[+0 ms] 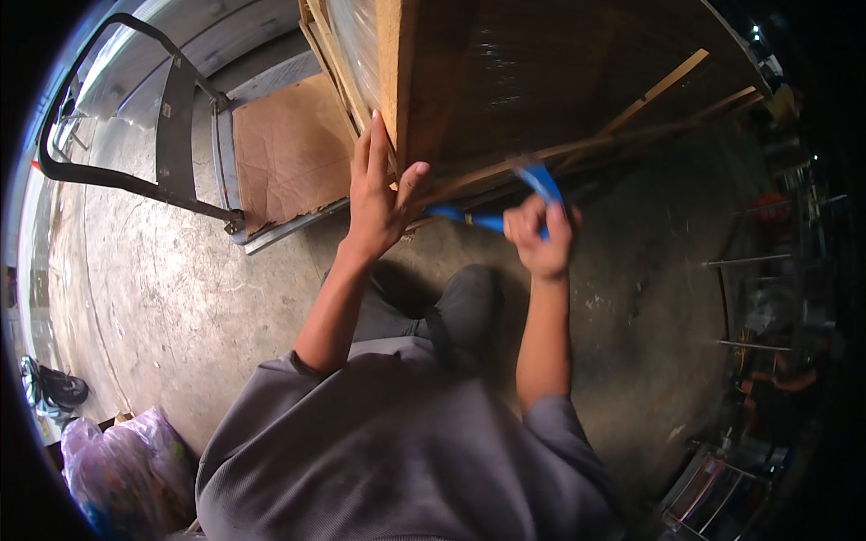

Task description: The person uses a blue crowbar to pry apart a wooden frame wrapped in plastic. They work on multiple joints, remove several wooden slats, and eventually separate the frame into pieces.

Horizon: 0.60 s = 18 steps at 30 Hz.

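Observation:
My left hand [374, 194] rests with fingers stretched out against the lower end of an upright wooden post [391, 81], at the corner of a large crate with plastic-wrapped sides. To its right, my right hand [544, 236] is closed around a blue object [541, 183], smeared by motion. One blue part rises above the fist, and a thin blue length [469, 217] runs left toward the crate's bottom edge. Its exact kind cannot be made out. Along that edge runs a wooden slat [541, 160], partly blurred.
The crate's dark side panel [505, 81] fills the upper right. Part of the crate stands over a platform trolley with a black handle [167, 117] and cardboard [289, 149] on its deck. A purple plastic bag [135, 460] lies lower left; metal racks [749, 347] line the right.

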Tool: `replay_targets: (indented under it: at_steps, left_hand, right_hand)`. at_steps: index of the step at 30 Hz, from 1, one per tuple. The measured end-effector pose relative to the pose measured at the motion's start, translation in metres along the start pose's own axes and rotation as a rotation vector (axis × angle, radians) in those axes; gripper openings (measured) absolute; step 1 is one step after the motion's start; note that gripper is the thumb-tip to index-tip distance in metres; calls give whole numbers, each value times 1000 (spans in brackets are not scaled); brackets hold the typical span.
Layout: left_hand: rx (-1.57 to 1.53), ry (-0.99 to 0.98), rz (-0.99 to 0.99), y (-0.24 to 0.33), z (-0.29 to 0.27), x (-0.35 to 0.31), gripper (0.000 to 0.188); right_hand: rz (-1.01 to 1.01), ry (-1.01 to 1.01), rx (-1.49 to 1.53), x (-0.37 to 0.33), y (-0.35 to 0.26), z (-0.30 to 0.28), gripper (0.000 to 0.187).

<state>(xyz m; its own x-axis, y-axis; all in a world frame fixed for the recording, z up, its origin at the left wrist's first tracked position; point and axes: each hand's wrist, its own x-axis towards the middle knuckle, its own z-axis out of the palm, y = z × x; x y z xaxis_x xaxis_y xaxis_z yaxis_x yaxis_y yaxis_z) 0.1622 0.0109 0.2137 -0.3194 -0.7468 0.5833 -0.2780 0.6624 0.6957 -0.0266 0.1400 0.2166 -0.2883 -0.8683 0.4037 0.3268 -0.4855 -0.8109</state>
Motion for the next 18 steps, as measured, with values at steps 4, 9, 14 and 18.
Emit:
replay_targets:
  at_steps: [4, 9, 14, 18]
  left_hand:
    - [65, 97, 34, -11, 6, 5, 63]
    - [96, 91, 9, -20, 8, 2, 58]
    - [59, 50, -94, -17, 8, 0, 24]
    - [127, 41, -44, -9, 9, 2, 25]
  right_hand:
    - [-151, 63, 111, -78, -1, -82, 53]
    - [-206, 420, 420, -115, 24, -205, 58]
    - [-29, 675, 520, -70, 55, -284, 56]
    - [143, 829, 563, -31, 72, -315, 52]
